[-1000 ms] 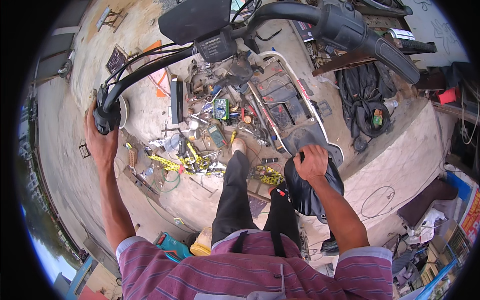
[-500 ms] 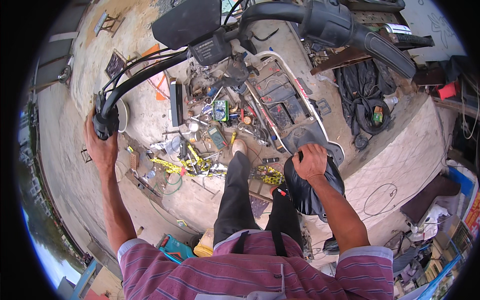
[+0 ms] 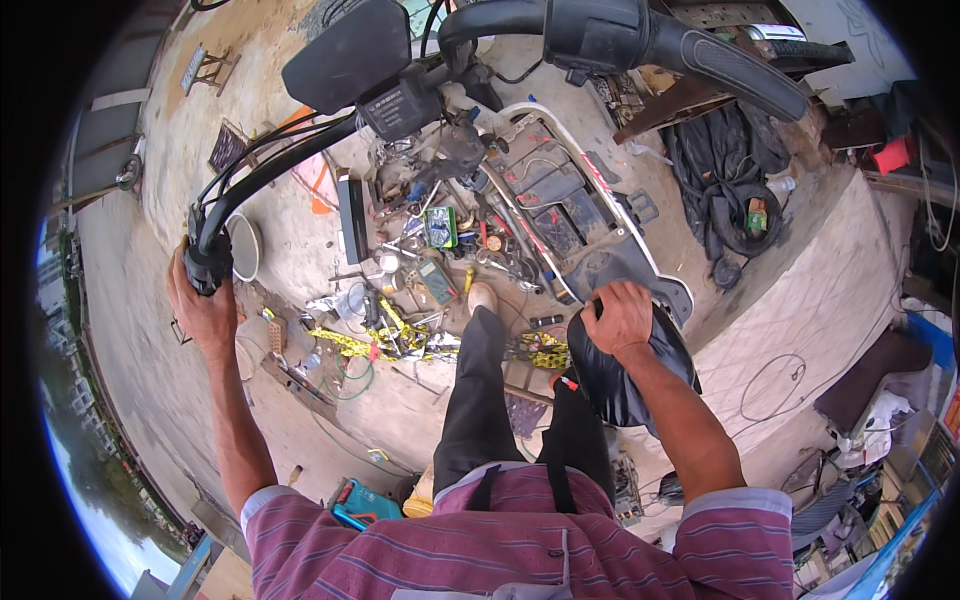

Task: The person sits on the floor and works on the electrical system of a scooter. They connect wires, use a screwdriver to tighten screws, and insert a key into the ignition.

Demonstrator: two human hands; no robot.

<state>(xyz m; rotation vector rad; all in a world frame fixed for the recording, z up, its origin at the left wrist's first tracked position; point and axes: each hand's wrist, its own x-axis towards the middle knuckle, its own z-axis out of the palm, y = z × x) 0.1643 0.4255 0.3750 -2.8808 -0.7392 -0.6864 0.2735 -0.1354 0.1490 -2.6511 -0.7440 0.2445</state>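
Head view: where's the handlebar [image 3: 275, 180]?

Ahead of the person; the left hand's [image 3: 207, 310] fingers are wrapped round its left end.

And the right hand [image 3: 618, 318]?

Nearer the person than the handlebar, on the black seat [image 3: 603, 380], fingers curled over its front.

Farther out?

Below the handlebar, the footboard [image 3: 557, 188]; left of that, a multimeter [image 3: 437, 281] among scattered tools [image 3: 410, 228].

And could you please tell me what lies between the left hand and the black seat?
In the head view, yellow-and-black strips lie on both sides of a dark trouser leg, between the left hand and black seat.
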